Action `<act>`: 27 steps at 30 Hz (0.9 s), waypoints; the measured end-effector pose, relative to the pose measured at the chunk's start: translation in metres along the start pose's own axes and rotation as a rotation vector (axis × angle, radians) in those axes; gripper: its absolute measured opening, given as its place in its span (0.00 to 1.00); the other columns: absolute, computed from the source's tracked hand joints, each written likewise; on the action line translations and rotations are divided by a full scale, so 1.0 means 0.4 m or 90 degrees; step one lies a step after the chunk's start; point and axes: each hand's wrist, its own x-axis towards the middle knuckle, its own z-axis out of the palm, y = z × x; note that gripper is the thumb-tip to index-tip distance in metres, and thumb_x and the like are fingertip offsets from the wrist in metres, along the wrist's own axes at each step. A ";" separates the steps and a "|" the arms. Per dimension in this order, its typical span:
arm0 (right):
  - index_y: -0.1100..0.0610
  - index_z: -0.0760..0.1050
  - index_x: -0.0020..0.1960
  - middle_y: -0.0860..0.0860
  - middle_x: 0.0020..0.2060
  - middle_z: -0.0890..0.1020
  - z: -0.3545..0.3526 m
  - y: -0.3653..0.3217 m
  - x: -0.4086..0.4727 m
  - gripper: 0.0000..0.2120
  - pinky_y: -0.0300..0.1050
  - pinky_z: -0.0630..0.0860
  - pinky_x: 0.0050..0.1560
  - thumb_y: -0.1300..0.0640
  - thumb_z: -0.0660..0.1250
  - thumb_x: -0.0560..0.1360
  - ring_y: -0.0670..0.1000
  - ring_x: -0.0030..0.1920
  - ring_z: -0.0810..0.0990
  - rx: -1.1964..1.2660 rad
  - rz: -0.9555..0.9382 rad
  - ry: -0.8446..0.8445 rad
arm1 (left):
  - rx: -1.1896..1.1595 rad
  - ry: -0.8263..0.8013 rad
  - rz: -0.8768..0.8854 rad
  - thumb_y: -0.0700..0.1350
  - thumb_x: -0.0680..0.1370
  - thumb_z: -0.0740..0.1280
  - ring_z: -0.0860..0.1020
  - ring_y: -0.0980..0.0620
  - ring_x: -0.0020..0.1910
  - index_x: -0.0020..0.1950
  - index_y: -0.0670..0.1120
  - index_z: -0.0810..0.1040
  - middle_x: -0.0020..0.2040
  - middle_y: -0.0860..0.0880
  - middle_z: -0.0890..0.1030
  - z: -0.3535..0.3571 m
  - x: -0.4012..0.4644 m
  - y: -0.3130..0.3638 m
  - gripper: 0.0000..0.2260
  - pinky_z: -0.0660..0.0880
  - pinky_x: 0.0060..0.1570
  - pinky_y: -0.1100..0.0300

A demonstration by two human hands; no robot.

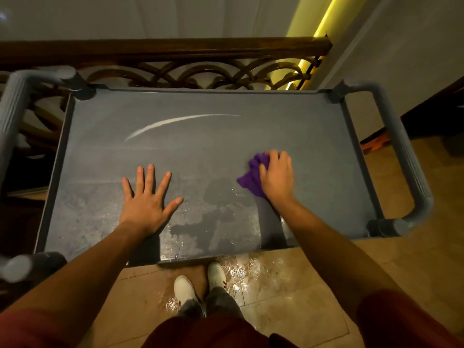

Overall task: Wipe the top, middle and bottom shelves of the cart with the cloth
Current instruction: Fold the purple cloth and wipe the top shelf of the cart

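The grey cart's top shelf (206, 136) fills the middle of the view, wet and streaky along its near half, with a pale curved mark further back. My right hand (276, 175) presses a bunched purple cloth (252, 174) onto the shelf right of centre. My left hand (147, 199) lies flat on the shelf's near left part, fingers spread, holding nothing. The middle and bottom shelves are hidden under the top one.
Grey tubular handles (411, 159) curve around both ends of the cart. A dark wooden railing (175, 51) with scrollwork stands right behind it. My white shoes (184, 288) stand on a wet tiled floor (253, 275) at the near edge.
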 end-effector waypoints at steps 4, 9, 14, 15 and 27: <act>0.57 0.73 0.62 0.59 0.58 0.76 0.032 -0.088 0.227 0.13 0.55 0.76 0.56 0.52 0.64 0.80 0.61 0.59 0.76 -0.031 0.017 0.011 | 0.005 -0.021 -0.001 0.75 0.75 0.36 0.31 0.41 0.78 0.79 0.60 0.31 0.80 0.44 0.32 -0.001 0.003 0.001 0.36 0.37 0.75 0.34; 0.52 0.72 0.65 0.59 0.62 0.75 0.050 -0.114 0.278 0.19 0.58 0.73 0.59 0.43 0.61 0.80 0.61 0.63 0.74 -0.063 -0.004 -0.028 | 0.018 -0.039 -0.014 0.75 0.74 0.33 0.30 0.39 0.78 0.78 0.59 0.28 0.79 0.43 0.30 -0.009 0.014 -0.002 0.37 0.36 0.75 0.34; 0.45 0.59 0.78 0.57 0.81 0.56 0.016 -0.045 0.180 0.34 0.65 0.46 0.77 0.31 0.56 0.77 0.63 0.81 0.51 -0.121 -0.144 0.021 | 0.026 -0.047 -0.016 0.74 0.74 0.31 0.31 0.38 0.78 0.78 0.57 0.30 0.79 0.41 0.31 -0.015 0.010 0.012 0.37 0.38 0.75 0.33; 0.44 0.58 0.79 0.55 0.81 0.55 0.011 -0.033 0.173 0.36 0.65 0.46 0.78 0.30 0.57 0.76 0.61 0.81 0.51 -0.122 -0.205 0.007 | 0.030 -0.049 -0.016 0.74 0.74 0.30 0.31 0.38 0.78 0.78 0.57 0.29 0.79 0.41 0.31 -0.018 0.013 0.012 0.38 0.38 0.75 0.33; 0.47 0.76 0.68 0.53 0.71 0.73 -0.007 -0.032 0.034 0.22 0.54 0.70 0.61 0.51 0.71 0.74 0.62 0.65 0.71 -0.081 -0.123 -0.103 | 0.041 -0.109 -0.032 0.77 0.69 0.28 0.29 0.39 0.75 0.74 0.58 0.25 0.75 0.43 0.26 -0.025 0.037 0.007 0.39 0.39 0.73 0.32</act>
